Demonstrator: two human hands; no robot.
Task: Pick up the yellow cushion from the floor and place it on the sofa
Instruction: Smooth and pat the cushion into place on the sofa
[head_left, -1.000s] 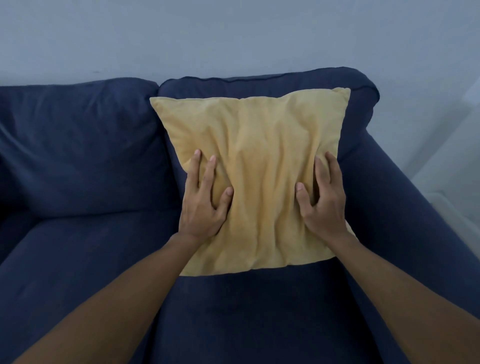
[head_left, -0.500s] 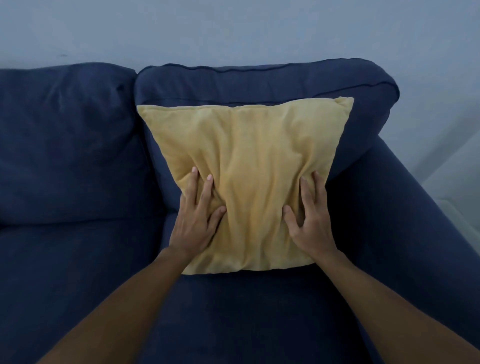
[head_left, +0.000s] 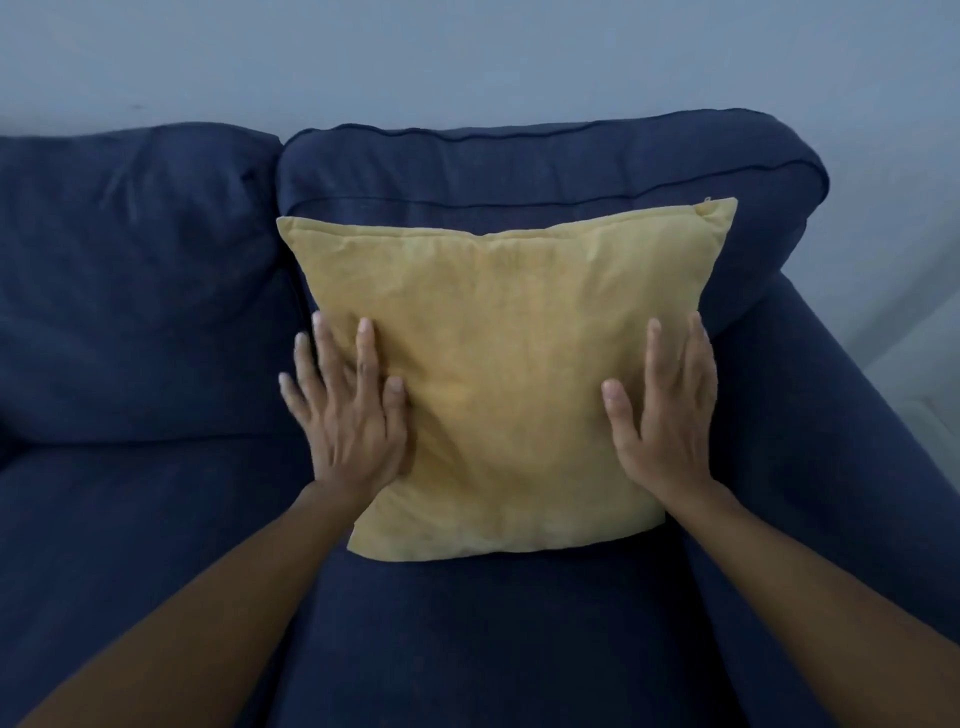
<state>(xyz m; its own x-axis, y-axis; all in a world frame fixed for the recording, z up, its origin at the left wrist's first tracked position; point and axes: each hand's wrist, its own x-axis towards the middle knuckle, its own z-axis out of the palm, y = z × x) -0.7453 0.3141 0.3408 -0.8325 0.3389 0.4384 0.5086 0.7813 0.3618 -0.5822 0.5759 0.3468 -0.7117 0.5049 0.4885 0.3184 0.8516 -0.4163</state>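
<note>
The yellow cushion (head_left: 498, 374) stands upright on the seat of the dark blue sofa (head_left: 156, 519), leaning against the right back cushion. My left hand (head_left: 348, 415) lies flat at the cushion's left edge, fingers spread and straight, some of them over the sofa back. My right hand (head_left: 665, 410) lies flat along the cushion's right edge, fingers straight. Neither hand grips the fabric. The cushion's face looks smooth, and its lower edge rests on the seat.
The sofa's right armrest (head_left: 831, 467) runs down beside my right forearm. A second back cushion (head_left: 135, 280) fills the left side. A pale wall (head_left: 467, 57) rises behind the sofa, and a strip of light floor (head_left: 930, 405) shows at the far right.
Both hands have opened and slid outward from the cushion's middle to its side edges. The bunched folds between my fingers have smoothed out, and the cushion now sits lower against the backrest.
</note>
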